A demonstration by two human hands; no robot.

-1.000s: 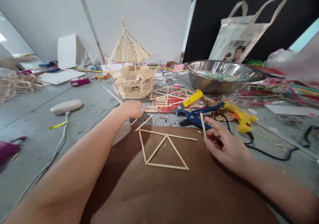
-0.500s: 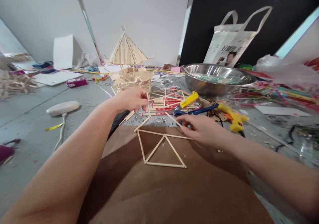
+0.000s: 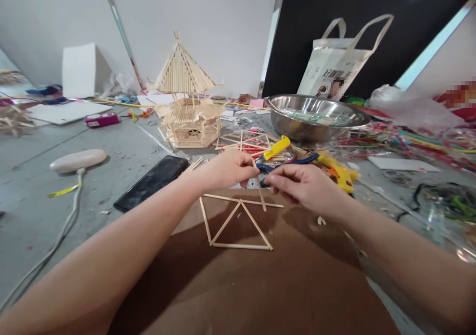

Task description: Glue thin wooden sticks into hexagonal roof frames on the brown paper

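Observation:
My left hand (image 3: 232, 170) pinches the upper part of a thin wooden stick (image 3: 262, 196), which slants down above the brown surface (image 3: 241, 290). Close by on the right is my right hand (image 3: 307, 188), its thumb and fingertips pressed together; whatever they hold cannot be made out. Below both hands lies a flat frame of wooden sticks (image 3: 242, 246), joined in triangles, with its top stick running under the hanging one.
Beyond the hands stand a stick-built pavilion (image 3: 189, 111) and another stick frame (image 3: 241, 140). A phone (image 3: 152, 181) lies left, a yellow glue gun (image 3: 340, 173) and yellow-handled tool (image 3: 278, 147) right. Farther back are a steel basin (image 3: 316, 126) and tote bag (image 3: 330, 67).
My left hand has moved right and nearer my right hand, bringing a stick over the frame's upper right. The stick that showed in my right hand is no longer distinct. The view has shifted slightly.

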